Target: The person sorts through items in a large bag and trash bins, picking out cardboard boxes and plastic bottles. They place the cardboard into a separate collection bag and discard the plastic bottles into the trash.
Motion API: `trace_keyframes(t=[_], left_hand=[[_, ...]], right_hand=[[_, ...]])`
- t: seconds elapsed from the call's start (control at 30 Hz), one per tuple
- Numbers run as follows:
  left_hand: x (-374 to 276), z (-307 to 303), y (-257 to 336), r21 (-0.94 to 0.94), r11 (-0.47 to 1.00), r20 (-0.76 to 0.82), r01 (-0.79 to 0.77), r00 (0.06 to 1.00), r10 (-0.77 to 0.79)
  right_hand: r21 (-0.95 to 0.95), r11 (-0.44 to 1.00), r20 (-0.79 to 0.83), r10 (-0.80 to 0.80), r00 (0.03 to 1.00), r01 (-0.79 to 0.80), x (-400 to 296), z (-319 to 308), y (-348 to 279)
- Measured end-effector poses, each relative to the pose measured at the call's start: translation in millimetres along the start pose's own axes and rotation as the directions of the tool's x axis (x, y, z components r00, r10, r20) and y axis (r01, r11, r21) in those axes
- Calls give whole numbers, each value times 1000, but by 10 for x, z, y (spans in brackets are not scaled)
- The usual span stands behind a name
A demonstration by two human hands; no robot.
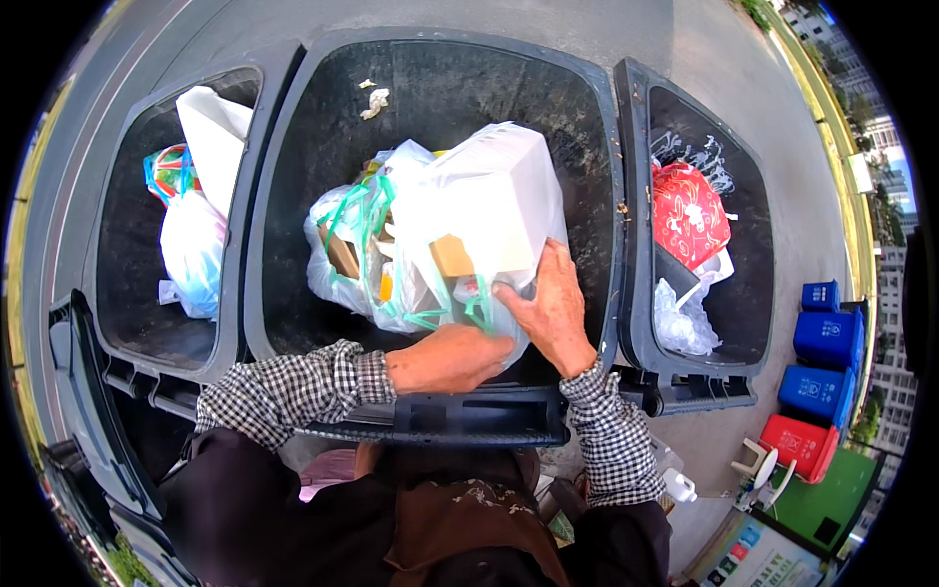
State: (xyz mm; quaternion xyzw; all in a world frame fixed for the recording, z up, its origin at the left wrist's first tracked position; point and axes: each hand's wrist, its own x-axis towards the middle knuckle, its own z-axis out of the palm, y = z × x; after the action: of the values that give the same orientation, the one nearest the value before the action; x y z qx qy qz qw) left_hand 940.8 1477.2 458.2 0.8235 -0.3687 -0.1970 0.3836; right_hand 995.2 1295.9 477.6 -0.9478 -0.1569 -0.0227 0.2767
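Note:
A large white plastic bag point(491, 198) with a boxy shape inside it rests in the open middle wheeled bin point(323, 95). My left hand point(455, 358) has its fingers closed on the bag's lower, near part. Against the bag's right side, my right hand point(554, 308) grips the plastic between thumb and fingers. Left of the box shape lies a clear plastic bag with green drawstrings point(359, 220); brown cardboard point(341, 253) and an orange item point(386, 284) show through it. What lies beneath the bags is hidden.
The left bin point(121, 220) holds bags and a white sheet-like piece point(213, 139). In the right bin point(755, 242) are a red patterned bag point(692, 213) and crumpled clear plastic point(682, 323). Blue bins point(827, 334) and a red bin point(796, 444) stand at the far right.

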Motion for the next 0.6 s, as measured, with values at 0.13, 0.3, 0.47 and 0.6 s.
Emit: trace_keyframes(t=[0.13,0.3,0.47,0.6], left_hand=[[-82,-44,28,-175,983,-13,-48,999,46],[-131,-712,320,-3,991,141,-132,981,131],[258,-1302,152,427,904,-299,13,946,128],[422,-1264,-175,603,797,-232,-33,949,214]], right_hand=[[-44,967,-131,-256,958,252,49,215,-292],[-34,955,-194,-296,935,295,49,379,-207],[58,932,-297,-325,898,357,4,463,-191],[151,944,-273,-246,930,295,27,470,-207]])
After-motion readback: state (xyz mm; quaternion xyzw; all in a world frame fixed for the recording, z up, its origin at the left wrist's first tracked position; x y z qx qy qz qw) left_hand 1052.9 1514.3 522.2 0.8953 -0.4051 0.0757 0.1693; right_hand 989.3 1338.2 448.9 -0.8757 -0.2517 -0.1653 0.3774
